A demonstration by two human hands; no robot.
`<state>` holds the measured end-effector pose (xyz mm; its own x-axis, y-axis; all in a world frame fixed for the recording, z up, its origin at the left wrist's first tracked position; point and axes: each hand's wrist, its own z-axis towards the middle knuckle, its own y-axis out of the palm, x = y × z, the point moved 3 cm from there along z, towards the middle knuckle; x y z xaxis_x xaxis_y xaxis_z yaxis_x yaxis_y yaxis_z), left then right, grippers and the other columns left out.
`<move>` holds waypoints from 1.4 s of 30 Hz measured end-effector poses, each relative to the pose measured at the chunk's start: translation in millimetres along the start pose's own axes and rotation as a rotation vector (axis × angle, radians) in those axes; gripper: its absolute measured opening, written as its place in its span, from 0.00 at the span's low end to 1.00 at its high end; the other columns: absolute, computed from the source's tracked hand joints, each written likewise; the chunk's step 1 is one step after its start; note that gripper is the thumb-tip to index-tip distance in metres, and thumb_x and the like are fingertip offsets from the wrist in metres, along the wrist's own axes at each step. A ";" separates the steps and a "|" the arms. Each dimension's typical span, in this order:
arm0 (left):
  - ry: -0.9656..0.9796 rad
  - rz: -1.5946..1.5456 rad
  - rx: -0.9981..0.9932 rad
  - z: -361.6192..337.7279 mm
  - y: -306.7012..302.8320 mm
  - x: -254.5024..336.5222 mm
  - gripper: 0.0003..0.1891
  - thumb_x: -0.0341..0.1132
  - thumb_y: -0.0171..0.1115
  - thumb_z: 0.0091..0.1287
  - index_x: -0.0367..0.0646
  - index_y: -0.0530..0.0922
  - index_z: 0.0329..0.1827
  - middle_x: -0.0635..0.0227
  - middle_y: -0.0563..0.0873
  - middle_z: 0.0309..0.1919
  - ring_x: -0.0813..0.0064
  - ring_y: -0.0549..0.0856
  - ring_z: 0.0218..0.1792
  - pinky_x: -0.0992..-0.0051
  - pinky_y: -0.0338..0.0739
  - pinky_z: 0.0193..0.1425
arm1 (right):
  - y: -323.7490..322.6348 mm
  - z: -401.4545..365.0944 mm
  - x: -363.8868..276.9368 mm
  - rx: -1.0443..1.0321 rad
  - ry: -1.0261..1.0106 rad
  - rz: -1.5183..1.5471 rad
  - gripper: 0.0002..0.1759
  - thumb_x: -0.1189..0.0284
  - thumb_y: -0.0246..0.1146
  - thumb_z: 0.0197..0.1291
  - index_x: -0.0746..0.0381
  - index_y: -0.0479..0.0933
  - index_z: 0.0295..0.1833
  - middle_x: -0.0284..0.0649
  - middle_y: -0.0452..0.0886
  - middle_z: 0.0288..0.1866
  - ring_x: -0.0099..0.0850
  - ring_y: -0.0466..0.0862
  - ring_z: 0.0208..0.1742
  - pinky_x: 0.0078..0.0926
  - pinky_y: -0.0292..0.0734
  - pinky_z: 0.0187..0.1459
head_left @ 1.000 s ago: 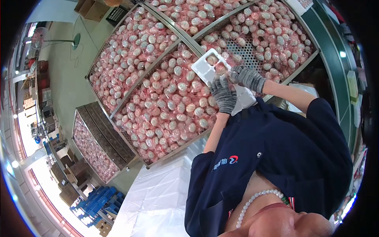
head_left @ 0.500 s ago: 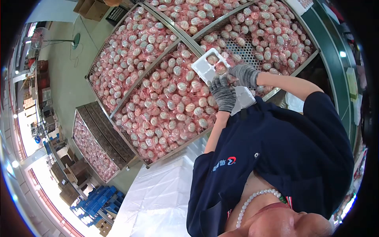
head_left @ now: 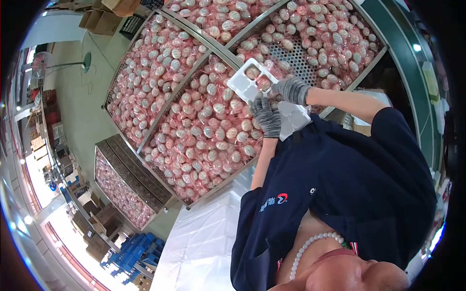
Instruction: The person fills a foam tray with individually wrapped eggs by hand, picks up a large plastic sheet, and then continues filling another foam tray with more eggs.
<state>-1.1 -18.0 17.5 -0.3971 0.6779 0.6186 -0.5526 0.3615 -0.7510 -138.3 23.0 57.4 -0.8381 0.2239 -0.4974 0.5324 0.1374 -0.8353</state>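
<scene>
A white moulded tray [head_left: 241,83] with pockets lies slantwise over the near edge of the metal bin. Two egg-shaped items in clear and pink wrap, one of them a wrapped egg [head_left: 252,73], sit in its far pockets. My left hand [head_left: 266,115], in a grey striped glove, has its fingers closed over the tray's middle. My right hand [head_left: 292,90], gloved alike, reaches in from the right with fingers bent close to the second wrapped egg [head_left: 263,83]. What lies under its fingertips is hidden. Several near pockets [head_left: 294,118] of the tray hold nothing visible.
Large divided metal bins [head_left: 213,46] hold heaps of wrapped eggs; perforated floor [head_left: 286,59] shows in one compartment. White sheeting [head_left: 204,237] covers a surface below left. Another bin [head_left: 124,186], a fan [head_left: 41,65] and blue pallets [head_left: 133,252] stand further left.
The whole view has shifted slightly, so the bins and tray appear a little further left. Both hands stay at the tray, and the same two wrapped eggs remain in its far pockets.
</scene>
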 end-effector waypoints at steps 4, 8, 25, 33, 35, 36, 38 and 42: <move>0.093 0.098 -0.012 3.5 4.0 7.1 0.18 0.32 0.54 0.52 0.40 0.70 0.47 0.54 0.71 0.54 0.55 0.68 0.57 0.50 0.49 0.67 | -5.5 15.4 -13.8 -0.074 0.260 -0.177 0.06 0.69 0.60 0.44 0.60 0.78 0.28 0.44 0.80 0.23 0.41 0.83 0.27 0.42 0.73 0.24; 0.107 0.129 0.023 5.6 1.7 15.5 0.18 0.34 0.55 0.54 0.43 0.71 0.50 0.54 0.72 0.52 0.55 0.68 0.57 0.51 0.49 0.66 | 7.6 8.3 3.1 -0.004 0.131 -0.301 0.07 0.68 0.60 0.44 0.59 0.80 0.26 0.42 0.80 0.21 0.39 0.82 0.26 0.41 0.73 0.23; 0.086 0.162 -0.098 18.4 -3.7 23.5 0.15 0.30 0.52 0.56 0.41 0.74 0.47 0.50 0.71 0.52 0.53 0.68 0.56 0.52 0.52 0.66 | 23.4 19.3 137.6 0.259 0.474 0.238 0.15 0.63 0.58 0.51 0.60 0.76 0.41 0.44 0.80 0.34 0.38 0.80 0.37 0.32 0.74 0.38; 0.060 0.204 -0.090 24.7 -3.4 23.7 0.16 0.32 0.53 0.55 0.44 0.75 0.48 0.49 0.71 0.50 0.52 0.69 0.55 0.52 0.53 0.65 | 121.1 61.7 206.4 -0.013 0.776 0.268 0.20 0.59 0.65 0.41 0.61 0.75 0.38 0.48 0.78 0.34 0.42 0.79 0.35 0.36 0.73 0.36; 0.046 0.200 -0.103 27.8 -5.5 25.2 0.16 0.32 0.53 0.55 0.44 0.75 0.48 0.49 0.71 0.51 0.52 0.69 0.55 0.52 0.53 0.66 | 122.9 57.0 213.6 -0.089 0.771 0.380 0.24 0.61 0.67 0.39 0.62 0.74 0.42 0.46 0.78 0.38 0.38 0.78 0.38 0.33 0.73 0.39; 0.040 0.194 -0.115 28.7 -4.7 25.8 0.16 0.32 0.53 0.55 0.44 0.75 0.48 0.49 0.71 0.51 0.52 0.68 0.56 0.52 0.52 0.66 | 125.5 50.5 224.6 -0.157 0.769 0.491 0.28 0.64 0.69 0.37 0.64 0.72 0.46 0.44 0.78 0.42 0.35 0.77 0.41 0.30 0.73 0.42; 0.028 0.166 -0.111 28.0 -2.3 22.9 0.16 0.32 0.52 0.56 0.44 0.74 0.48 0.50 0.70 0.51 0.53 0.68 0.56 0.52 0.52 0.66 | 163.8 48.4 249.1 -0.038 0.749 0.608 0.30 0.67 0.72 0.34 0.63 0.70 0.46 0.41 0.76 0.41 0.31 0.74 0.40 0.30 0.71 0.41; 0.043 0.161 -0.106 23.1 -1.2 20.1 0.17 0.32 0.52 0.57 0.44 0.72 0.51 0.50 0.70 0.52 0.53 0.67 0.56 0.52 0.50 0.66 | 143.6 29.7 227.6 0.098 0.790 0.710 0.34 0.57 0.75 0.30 0.63 0.67 0.41 0.41 0.73 0.36 0.32 0.72 0.36 0.30 0.69 0.37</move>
<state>-25.3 -19.6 36.2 -0.4417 0.7583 0.4796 -0.4029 0.3100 -0.8612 -256.2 65.1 -182.7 -0.0063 0.7891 -0.6142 0.8277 -0.3406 -0.4460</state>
